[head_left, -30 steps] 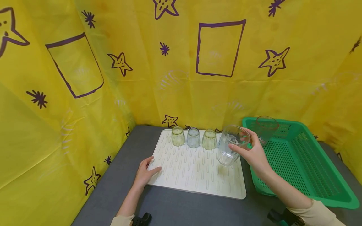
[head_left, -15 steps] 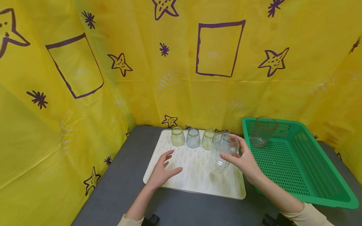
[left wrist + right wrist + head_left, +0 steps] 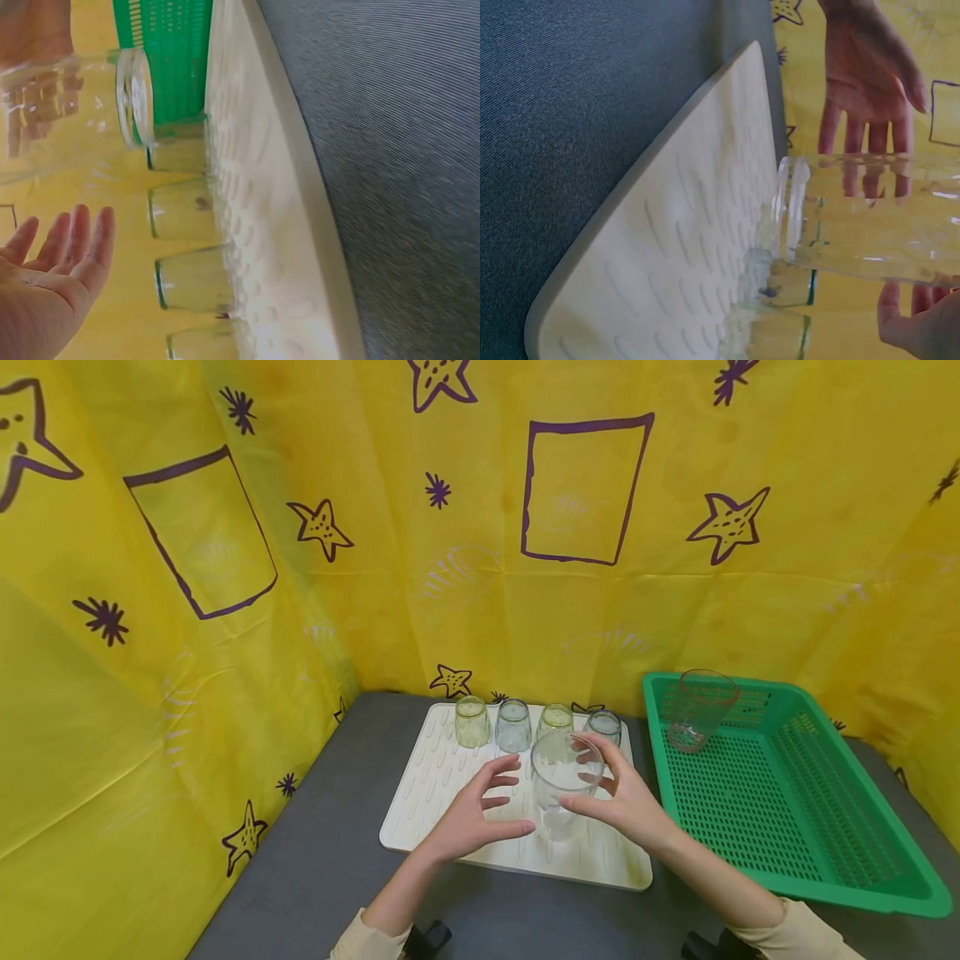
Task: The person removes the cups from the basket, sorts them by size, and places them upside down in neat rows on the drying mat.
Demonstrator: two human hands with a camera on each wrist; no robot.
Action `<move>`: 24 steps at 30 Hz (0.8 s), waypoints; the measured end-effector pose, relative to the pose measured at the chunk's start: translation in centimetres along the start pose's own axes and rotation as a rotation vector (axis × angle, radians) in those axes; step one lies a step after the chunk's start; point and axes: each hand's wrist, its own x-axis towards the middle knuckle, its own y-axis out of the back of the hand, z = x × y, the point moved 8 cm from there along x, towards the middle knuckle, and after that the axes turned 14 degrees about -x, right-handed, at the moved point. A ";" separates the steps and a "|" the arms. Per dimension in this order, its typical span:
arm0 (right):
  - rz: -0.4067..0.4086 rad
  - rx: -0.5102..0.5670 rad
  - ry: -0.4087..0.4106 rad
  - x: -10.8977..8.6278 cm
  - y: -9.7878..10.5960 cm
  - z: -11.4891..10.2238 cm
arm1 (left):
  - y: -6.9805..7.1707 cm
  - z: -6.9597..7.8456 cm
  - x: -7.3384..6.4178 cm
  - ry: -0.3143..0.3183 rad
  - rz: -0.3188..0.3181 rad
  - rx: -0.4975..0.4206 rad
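My right hand holds a tall clear drinking glass, thumb on the near side and fingers on the far side. The glass is slightly tilted, its wide rim up, and its base hangs over the white draining mat, as the left wrist view shows. Just left of the glass is my left hand, fingers spread and gently bent, with nothing in it. In the right wrist view, the left palm faces the glass. Along the mat's back edge, several small green and blue tumblers stand upside down in a row.
To the right is a green perforated basket, with a tall pink-tinted glass in its back left corner. A grey tabletop lies around the mat. Yellow cloth with drawn stars hangs behind and at the left.
My right hand has brought the tall glass left and nearer, revealing the rightmost blue tumbler. My left hand has left the mat's left edge and moved right, towards the glass.
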 end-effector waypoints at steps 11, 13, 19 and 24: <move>-0.068 -0.007 0.009 -0.1 -1.7 0.0 | -1.5 0.2 0.8 -0.002 -0.038 0.050; -0.081 -0.011 0.011 -0.2 -1.9 -0.1 | -1.6 0.2 0.9 -0.011 -0.042 0.066; -0.116 -0.017 0.034 -0.4 -2.4 -0.1 | -2.0 0.2 0.7 -0.013 -0.044 0.091; -0.132 -0.023 0.046 -0.4 -2.7 -0.3 | -1.9 0.2 0.5 -0.026 -0.021 0.082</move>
